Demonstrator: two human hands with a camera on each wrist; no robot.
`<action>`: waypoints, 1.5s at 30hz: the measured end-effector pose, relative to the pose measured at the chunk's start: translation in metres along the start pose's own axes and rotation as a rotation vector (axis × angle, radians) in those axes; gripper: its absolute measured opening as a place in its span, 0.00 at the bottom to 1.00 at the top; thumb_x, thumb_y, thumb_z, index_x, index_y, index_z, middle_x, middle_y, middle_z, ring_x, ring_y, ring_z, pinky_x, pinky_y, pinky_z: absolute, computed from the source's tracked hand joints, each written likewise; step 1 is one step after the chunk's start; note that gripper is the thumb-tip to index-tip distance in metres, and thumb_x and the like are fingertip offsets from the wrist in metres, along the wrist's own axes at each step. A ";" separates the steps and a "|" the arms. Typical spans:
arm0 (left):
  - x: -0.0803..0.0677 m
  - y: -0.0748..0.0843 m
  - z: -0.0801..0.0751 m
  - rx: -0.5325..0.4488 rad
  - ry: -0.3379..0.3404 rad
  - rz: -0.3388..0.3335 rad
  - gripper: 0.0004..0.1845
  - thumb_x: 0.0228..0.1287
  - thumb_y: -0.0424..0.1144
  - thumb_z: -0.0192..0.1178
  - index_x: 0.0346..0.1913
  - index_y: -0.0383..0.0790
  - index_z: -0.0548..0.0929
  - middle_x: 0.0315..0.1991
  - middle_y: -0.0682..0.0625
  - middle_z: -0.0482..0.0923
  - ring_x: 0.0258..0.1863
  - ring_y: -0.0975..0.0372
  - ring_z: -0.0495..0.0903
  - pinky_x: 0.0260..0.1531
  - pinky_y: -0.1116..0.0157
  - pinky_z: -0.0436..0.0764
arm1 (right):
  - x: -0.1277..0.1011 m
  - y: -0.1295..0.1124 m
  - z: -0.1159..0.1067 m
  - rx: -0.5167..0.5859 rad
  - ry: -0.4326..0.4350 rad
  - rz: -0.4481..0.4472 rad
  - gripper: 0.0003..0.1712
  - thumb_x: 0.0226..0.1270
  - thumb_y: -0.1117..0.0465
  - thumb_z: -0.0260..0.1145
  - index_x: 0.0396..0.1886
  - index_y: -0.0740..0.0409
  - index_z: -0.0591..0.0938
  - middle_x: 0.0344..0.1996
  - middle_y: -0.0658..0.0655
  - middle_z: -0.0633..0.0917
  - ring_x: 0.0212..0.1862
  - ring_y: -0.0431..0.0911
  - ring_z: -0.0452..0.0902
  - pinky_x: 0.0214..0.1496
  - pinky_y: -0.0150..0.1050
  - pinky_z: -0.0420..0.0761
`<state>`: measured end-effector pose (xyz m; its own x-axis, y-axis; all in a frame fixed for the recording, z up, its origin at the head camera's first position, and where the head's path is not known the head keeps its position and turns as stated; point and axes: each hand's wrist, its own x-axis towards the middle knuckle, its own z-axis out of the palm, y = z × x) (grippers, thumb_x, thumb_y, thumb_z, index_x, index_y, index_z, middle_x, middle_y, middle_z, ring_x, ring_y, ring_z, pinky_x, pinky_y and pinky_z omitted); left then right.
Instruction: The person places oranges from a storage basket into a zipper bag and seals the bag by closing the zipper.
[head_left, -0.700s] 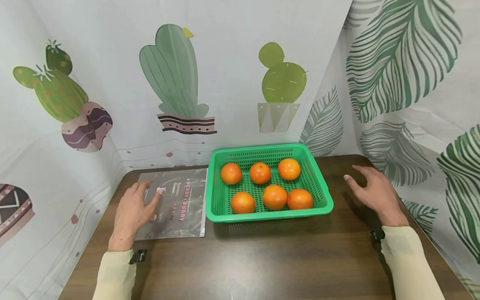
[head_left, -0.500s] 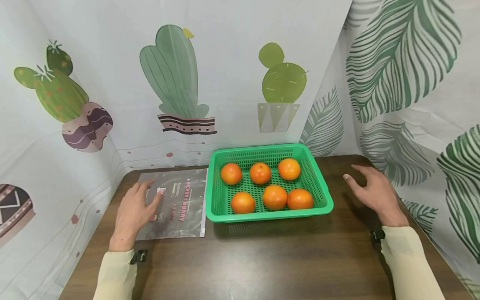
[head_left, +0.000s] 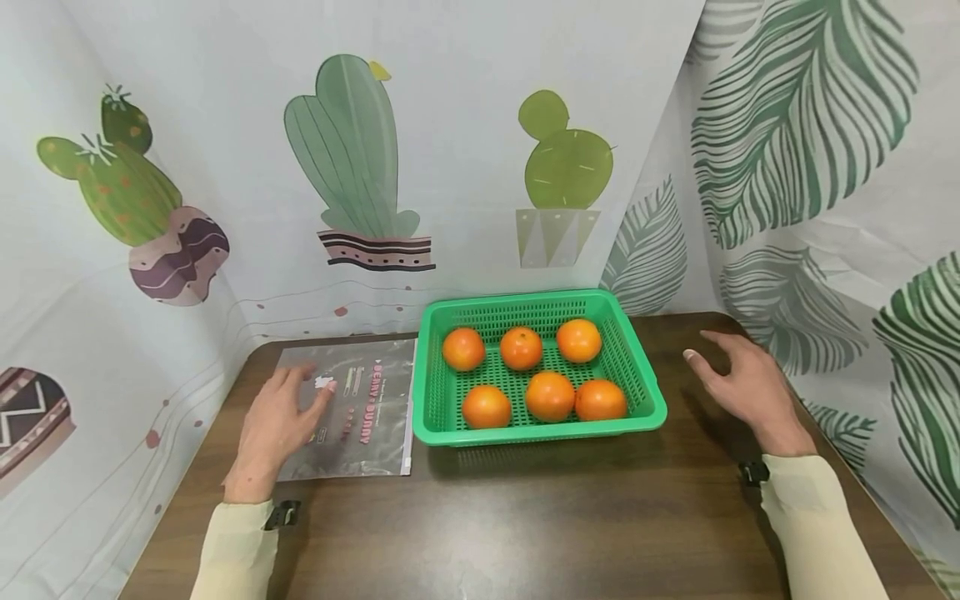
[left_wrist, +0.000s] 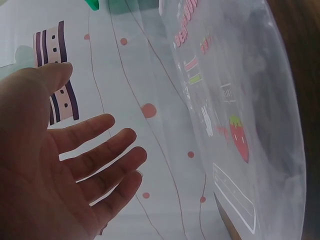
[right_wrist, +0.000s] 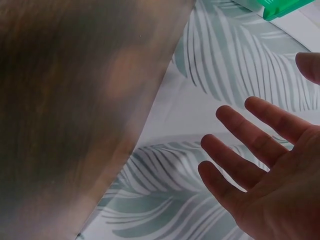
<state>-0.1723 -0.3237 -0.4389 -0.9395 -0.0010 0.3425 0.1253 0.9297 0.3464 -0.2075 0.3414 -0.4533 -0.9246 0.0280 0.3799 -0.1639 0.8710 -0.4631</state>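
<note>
My left hand (head_left: 276, 425) hovers over the left part of a clear zip bag (head_left: 375, 450), its fingers relaxed and holding nothing. The bag lies flat, with pink lettering and a slider at its right edge; in the left wrist view a strawberry print (left_wrist: 239, 140) shows on it. Just right of the bag stands a green plastic basket (head_left: 540, 433) with several round orange fruits, among them one at the front left (head_left: 486, 407). My right hand (head_left: 753, 392) is held to the right of the basket, fingers loosely spread and nothing in them, as the right wrist view also shows.
A brown wooden table (head_left: 480, 533) carries everything. Behind it hangs a white cloth (head_left: 465, 167) printed with cacti, and at the right a leaf-patterned cloth (head_left: 795, 208) comes down by the table's edge. The basket stands near the back edge.
My left hand has shifted slightly right over the bag. The right hand has barely moved, and the bag, basket and fruits lie as before.
</note>
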 end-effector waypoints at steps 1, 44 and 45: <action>0.000 0.000 0.000 -0.002 0.003 0.005 0.31 0.78 0.55 0.61 0.68 0.32 0.77 0.59 0.32 0.78 0.59 0.35 0.78 0.55 0.34 0.76 | 0.000 0.000 0.000 0.000 0.000 -0.002 0.33 0.78 0.44 0.64 0.67 0.67 0.79 0.63 0.75 0.80 0.65 0.73 0.73 0.63 0.71 0.70; 0.002 0.015 0.011 -0.038 -0.091 0.071 0.30 0.74 0.50 0.67 0.67 0.30 0.78 0.60 0.32 0.80 0.59 0.37 0.79 0.59 0.37 0.76 | -0.001 -0.023 0.000 0.039 -0.014 -0.078 0.32 0.81 0.46 0.62 0.68 0.67 0.77 0.64 0.73 0.80 0.65 0.71 0.74 0.63 0.69 0.70; 0.002 0.014 0.012 -0.038 -0.092 0.075 0.30 0.74 0.50 0.67 0.67 0.30 0.78 0.59 0.32 0.80 0.59 0.37 0.79 0.59 0.37 0.76 | 0.000 -0.023 0.001 0.042 -0.014 -0.084 0.32 0.81 0.46 0.62 0.68 0.67 0.77 0.63 0.73 0.80 0.65 0.71 0.74 0.63 0.69 0.70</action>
<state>-0.1757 -0.3059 -0.4435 -0.9520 0.1033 0.2881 0.2066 0.9113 0.3562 -0.2035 0.3210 -0.4433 -0.9117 -0.0510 0.4076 -0.2546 0.8489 -0.4631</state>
